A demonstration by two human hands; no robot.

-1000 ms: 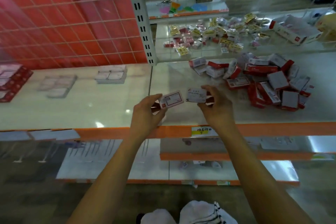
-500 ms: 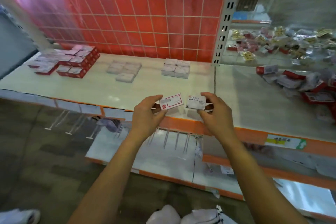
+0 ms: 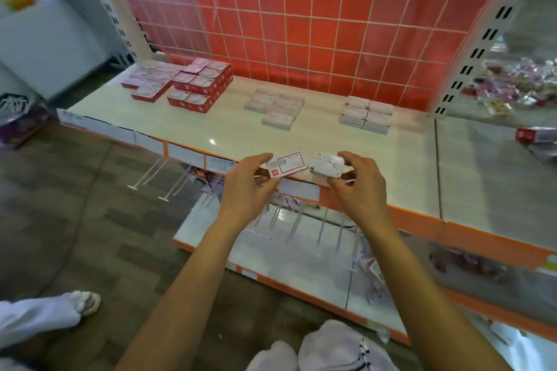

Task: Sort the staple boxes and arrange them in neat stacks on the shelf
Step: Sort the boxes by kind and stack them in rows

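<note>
The view swings left, away from the loose pile in the right-hand bay, of which only one red box and some blurred packets show at the edge, and onto the sorted part of the shelf. The hands keep their grip through the turn: the left hand pinches a red-and-white staple box by its left end between thumb and curled fingers, and the right hand pinches a white staple box by its right end the same way. Both boxes hang side by side, nearly touching, above the shelf's front edge and set on nothing. Ahead lie the red stacks at the far left, a low white stack in the middle and a taller white stack to its right. Picking looks done and placing comes next, probably the red-trimmed box to the left and the white one onto a white stack
</note>
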